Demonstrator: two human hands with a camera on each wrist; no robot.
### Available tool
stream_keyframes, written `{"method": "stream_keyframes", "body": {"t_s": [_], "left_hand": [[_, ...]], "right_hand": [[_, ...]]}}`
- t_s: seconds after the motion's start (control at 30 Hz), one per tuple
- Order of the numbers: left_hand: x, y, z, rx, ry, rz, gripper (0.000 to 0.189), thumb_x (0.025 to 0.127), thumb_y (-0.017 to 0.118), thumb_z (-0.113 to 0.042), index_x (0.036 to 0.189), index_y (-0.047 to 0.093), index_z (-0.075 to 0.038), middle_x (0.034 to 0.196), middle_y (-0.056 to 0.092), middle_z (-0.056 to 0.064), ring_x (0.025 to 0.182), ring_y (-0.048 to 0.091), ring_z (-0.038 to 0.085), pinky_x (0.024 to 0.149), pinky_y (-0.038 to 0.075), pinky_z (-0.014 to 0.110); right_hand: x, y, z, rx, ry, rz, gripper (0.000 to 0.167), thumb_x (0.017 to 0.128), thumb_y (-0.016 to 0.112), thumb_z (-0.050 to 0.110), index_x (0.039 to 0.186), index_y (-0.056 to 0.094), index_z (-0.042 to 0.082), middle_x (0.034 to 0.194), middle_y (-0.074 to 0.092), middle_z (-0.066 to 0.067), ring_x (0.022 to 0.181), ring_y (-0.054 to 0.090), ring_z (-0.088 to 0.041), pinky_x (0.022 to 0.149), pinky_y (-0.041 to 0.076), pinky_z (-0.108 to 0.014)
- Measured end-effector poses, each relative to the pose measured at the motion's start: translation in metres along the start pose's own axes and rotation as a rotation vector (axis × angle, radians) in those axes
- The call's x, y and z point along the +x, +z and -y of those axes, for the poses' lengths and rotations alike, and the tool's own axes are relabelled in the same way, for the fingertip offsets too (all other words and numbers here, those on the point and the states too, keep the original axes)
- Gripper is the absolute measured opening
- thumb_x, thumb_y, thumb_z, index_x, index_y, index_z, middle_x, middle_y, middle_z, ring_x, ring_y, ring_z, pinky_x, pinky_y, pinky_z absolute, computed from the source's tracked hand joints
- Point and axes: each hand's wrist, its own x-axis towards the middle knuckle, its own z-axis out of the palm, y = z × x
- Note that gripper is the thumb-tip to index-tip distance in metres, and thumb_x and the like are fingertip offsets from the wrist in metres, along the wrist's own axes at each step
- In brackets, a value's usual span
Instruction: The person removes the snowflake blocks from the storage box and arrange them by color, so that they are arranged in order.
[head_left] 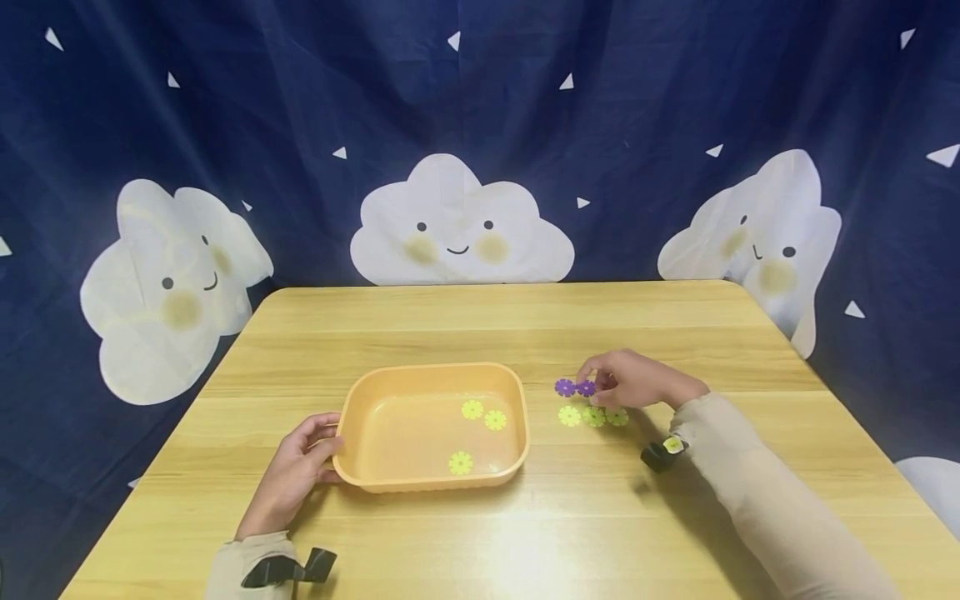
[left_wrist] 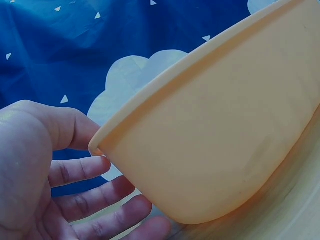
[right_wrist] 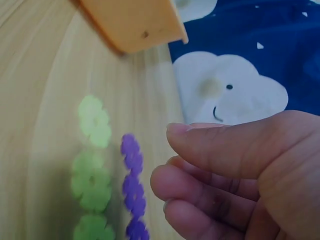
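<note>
My left hand (head_left: 296,467) grips the left end of an orange plastic basin (head_left: 405,433), thumb at the rim and fingers against the outer wall (left_wrist: 210,150). Three yellow-green snowflake discs (head_left: 461,463) lie inside it. To the basin's right, a row of purple snowflake discs (head_left: 565,387) lies on the table, partly hidden by my right hand (head_left: 637,379) in the head view. The right wrist view shows three purple discs (right_wrist: 134,192) beside the bent fingers, with nothing between thumb and fingertips. Nearer me runs a row of three yellow-green snowflake discs (head_left: 570,416).
The wooden table (head_left: 480,325) bears the basin and the discs. Behind it hangs a dark blue curtain (head_left: 300,100) with white clouds and triangles. Black straps with small attachments (head_left: 660,455) sit on both wrists.
</note>
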Motion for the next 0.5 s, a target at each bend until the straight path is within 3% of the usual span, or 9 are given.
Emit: {"method": "stream_keyframes", "body": {"t_s": [0.2, 0.5], "left_hand": [[0.001, 0.000, 0.002, -0.007, -0.006, 0.001, 0.039, 0.100, 0.051, -0.007, 0.137, 0.041, 0.002, 0.123, 0.046, 0.024, 0.088, 0.061, 0.022, 0.066, 0.060, 0.038], [0.002, 0.001, 0.002, 0.000, -0.004, -0.005, 0.039, 0.100, 0.050, -0.007, 0.136, 0.041, 0.002, 0.124, 0.046, 0.024, 0.087, 0.061, 0.022, 0.066, 0.060, 0.038]], "right_hand": [[0.016, -0.002, 0.016, 0.007, -0.010, 0.004, 0.025, 0.085, 0.070, 0.001, 0.110, 0.065, -0.001, 0.081, 0.065, 0.003, 0.075, 0.062, -0.011, 0.071, 0.056, -0.027], [0.040, -0.006, 0.040, 0.029, -0.031, 0.020, 0.026, 0.085, 0.070, -0.001, 0.111, 0.065, 0.003, 0.082, 0.066, 0.001, 0.075, 0.063, -0.010, 0.072, 0.056, -0.027]]}}
